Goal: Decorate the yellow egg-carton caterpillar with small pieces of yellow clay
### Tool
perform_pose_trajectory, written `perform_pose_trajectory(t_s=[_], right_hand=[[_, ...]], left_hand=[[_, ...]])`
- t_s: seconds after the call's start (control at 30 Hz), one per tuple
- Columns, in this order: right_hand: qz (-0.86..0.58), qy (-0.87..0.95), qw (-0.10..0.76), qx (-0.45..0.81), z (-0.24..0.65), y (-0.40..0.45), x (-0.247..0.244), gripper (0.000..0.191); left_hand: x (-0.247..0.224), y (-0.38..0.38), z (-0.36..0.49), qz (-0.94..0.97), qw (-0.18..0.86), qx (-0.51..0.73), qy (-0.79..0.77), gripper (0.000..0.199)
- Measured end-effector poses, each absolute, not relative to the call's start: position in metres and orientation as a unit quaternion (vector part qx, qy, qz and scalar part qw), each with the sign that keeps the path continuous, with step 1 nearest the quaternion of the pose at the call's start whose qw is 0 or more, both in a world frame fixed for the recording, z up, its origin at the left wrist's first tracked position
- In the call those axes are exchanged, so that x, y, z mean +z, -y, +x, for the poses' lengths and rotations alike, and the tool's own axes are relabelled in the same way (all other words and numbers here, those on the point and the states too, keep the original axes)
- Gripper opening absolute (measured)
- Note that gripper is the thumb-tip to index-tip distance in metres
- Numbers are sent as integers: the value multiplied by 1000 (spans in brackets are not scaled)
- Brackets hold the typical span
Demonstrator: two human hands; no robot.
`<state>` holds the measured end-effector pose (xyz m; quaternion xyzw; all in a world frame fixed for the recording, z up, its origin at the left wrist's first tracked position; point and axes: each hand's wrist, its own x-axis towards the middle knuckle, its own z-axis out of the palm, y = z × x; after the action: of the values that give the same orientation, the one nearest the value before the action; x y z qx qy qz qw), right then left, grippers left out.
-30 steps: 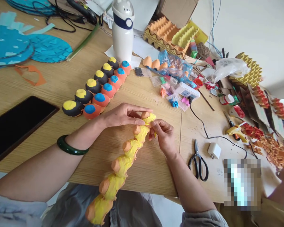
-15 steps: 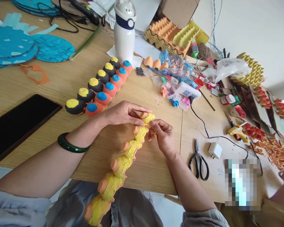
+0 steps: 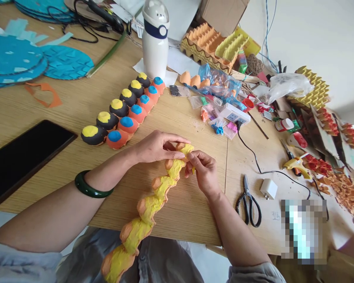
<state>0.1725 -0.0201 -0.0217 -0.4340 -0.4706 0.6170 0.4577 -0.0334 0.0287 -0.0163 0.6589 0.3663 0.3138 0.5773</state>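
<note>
Yellow-painted egg-carton strip (image 3: 147,208), orange-tipped: lies along the table (image 3: 179,220), near end running past the edge over the person's lap, far end between the hands, which leaves that end free for handling. Green bangle (image 3: 93,190): on the left forearm. Left hand (image 3: 161,147): grip partly closed, fingers curved around the far end, apparently steadying it. Right hand (image 3: 203,173): grip closed, pinching the same end. Black-handled scissors (image 3: 248,204): right of the hands, within easy reach. Yellow glue gun (image 3: 293,165): farther right, likewise kept to hand. Painted egg-cups (image 3: 120,114): two ranks side by side, seemingly set aside from the working space. White bottle (image 3: 155,47) and stacked egg trays (image 3: 206,45): farthest back.
</note>
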Motion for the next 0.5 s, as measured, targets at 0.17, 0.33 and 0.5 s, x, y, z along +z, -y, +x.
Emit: perform_pose_trajectory(t_s=[0.17,0.33,0.5], right_hand=[[-441,452,454,628,174,16,-26,34],[-438,448,459,630,174,16,-29,34],[-434,468,455,620,173,20,-24,34]], left_hand=[[-17,-28,-30,622,629,297,-359,65],[-16,-28,-30,583,680,297,-331,64],[-15,-26,-27,581,671,299,-352,65]])
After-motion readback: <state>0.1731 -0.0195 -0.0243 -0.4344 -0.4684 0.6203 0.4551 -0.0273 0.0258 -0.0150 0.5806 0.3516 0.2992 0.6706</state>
